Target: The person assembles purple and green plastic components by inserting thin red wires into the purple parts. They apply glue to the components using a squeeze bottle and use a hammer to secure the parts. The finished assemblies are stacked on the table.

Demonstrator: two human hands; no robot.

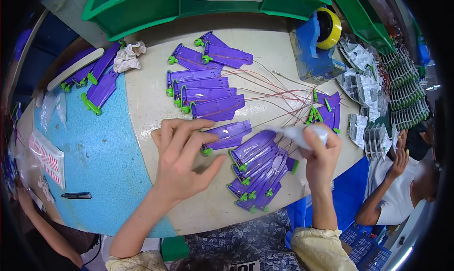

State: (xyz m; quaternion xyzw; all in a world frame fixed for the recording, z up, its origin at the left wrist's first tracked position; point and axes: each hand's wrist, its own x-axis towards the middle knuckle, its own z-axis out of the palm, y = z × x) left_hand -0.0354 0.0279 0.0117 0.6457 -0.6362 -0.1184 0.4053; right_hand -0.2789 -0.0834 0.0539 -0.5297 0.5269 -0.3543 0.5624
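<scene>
Partly beneath left grip, one purple piece.

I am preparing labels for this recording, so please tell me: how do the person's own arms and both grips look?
The left grip and right grip are bare human hands; no glove, ring or watch shows. The forearms are uncovered down to loose, wrinkled, pale yellow sleeves. No cables are seen.

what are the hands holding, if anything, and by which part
The right hand holds a white squeeze bottle by its body. The left hand, thumb apart, is at a purple piece, with no clear grip.
</scene>
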